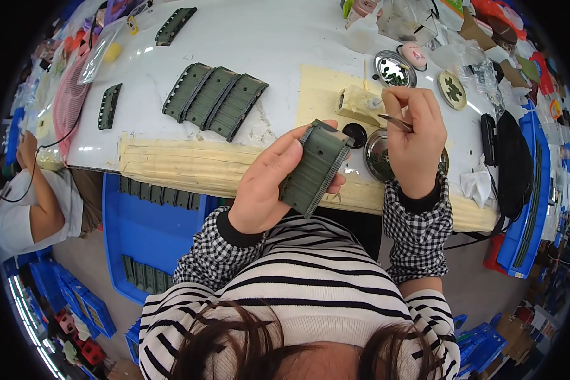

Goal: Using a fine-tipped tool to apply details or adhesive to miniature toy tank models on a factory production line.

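Note:
My left hand (266, 180) is wrapped round a dark green ribbed plastic panel (315, 168), held tilted above the table's front edge, thumb on its face. My right hand (419, 136) pinches a pair of metal tweezers (396, 121) whose tips point left, apart from the panel. Whether anything sits between the tips is too small to tell. Just beyond the tips stands a tape-wrapped block (360, 104) with a white piece on it. A round black cap (354, 134) lies between the hands. Partly hidden behind my right hand is a metal dish (377, 158) with small dark pieces.
Several green panels (215, 98) lie together at the left. A metal dish (394, 68) and a cream dish (451, 89) hold small green parts. A blue crate (152, 215) with more panels stands below the table. Another person's arm (38, 190) is at far left.

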`<move>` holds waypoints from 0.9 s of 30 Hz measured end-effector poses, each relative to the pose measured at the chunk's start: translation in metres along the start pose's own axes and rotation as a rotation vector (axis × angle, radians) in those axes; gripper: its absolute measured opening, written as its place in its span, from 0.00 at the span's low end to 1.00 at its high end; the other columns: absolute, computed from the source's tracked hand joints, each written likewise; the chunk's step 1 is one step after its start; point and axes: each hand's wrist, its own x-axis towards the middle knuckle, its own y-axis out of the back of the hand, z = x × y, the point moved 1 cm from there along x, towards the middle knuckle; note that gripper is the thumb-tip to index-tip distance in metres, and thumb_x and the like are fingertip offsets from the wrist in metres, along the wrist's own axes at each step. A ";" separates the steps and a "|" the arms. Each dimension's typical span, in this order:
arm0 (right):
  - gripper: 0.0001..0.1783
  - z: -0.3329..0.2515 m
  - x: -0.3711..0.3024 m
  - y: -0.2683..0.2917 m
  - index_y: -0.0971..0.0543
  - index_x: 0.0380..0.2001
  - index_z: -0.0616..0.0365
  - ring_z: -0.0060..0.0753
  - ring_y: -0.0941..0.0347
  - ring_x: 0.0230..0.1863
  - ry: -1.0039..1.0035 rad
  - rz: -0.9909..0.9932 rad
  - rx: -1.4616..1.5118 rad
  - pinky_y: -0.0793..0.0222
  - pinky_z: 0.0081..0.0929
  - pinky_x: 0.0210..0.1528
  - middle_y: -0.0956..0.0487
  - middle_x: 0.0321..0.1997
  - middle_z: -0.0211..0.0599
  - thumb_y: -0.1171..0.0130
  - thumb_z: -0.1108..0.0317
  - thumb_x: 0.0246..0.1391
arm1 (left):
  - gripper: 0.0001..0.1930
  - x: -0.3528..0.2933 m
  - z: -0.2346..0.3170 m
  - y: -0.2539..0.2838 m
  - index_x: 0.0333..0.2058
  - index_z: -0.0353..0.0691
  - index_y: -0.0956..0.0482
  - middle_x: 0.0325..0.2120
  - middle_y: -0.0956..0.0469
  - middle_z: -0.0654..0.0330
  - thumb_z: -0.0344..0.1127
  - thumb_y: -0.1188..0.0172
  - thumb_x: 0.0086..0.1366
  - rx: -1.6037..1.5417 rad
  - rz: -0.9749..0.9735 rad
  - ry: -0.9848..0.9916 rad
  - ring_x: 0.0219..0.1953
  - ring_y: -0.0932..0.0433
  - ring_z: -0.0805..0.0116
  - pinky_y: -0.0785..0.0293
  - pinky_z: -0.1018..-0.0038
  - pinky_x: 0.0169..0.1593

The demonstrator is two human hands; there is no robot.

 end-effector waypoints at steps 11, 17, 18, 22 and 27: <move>0.16 -0.049 -0.027 0.020 0.19 0.36 0.59 0.22 0.34 0.20 -0.022 -0.123 0.261 0.40 0.19 0.19 0.26 0.26 0.32 0.32 0.81 0.40 | 0.23 -0.001 -0.010 0.004 0.61 0.35 0.41 0.48 0.26 0.51 0.33 0.50 0.69 0.118 0.041 -0.154 0.45 0.23 0.67 0.25 0.71 0.48; 0.16 -0.052 -0.026 0.017 0.19 0.36 0.61 0.30 0.27 0.23 0.072 -0.102 0.243 0.33 0.22 0.23 0.25 0.27 0.37 0.32 0.79 0.39 | 0.22 -0.005 -0.013 0.004 0.58 0.29 0.37 0.52 0.28 0.52 0.25 0.46 0.66 0.462 0.079 -0.332 0.51 0.27 0.69 0.31 0.73 0.55; 0.16 -0.052 -0.026 0.017 0.19 0.36 0.61 0.31 0.27 0.23 0.084 -0.103 0.242 0.33 0.22 0.22 0.25 0.27 0.37 0.32 0.80 0.39 | 0.22 -0.005 -0.015 0.004 0.57 0.29 0.37 0.53 0.28 0.52 0.24 0.46 0.66 0.474 0.083 -0.359 0.51 0.27 0.69 0.32 0.73 0.56; 0.15 -0.052 -0.027 0.017 0.20 0.36 0.62 0.31 0.27 0.22 0.118 -0.107 0.238 0.32 0.23 0.22 0.24 0.28 0.38 0.33 0.80 0.40 | 0.22 -0.006 -0.016 0.008 0.57 0.29 0.36 0.55 0.29 0.50 0.22 0.46 0.64 0.564 0.057 -0.413 0.52 0.28 0.69 0.33 0.73 0.56; 0.15 -0.052 -0.028 0.015 0.20 0.36 0.63 0.33 0.27 0.22 0.150 -0.124 0.211 0.32 0.25 0.22 0.25 0.28 0.39 0.34 0.80 0.41 | 0.22 -0.007 -0.018 0.010 0.57 0.29 0.36 0.55 0.29 0.49 0.22 0.45 0.64 0.677 0.047 -0.516 0.52 0.27 0.69 0.33 0.74 0.57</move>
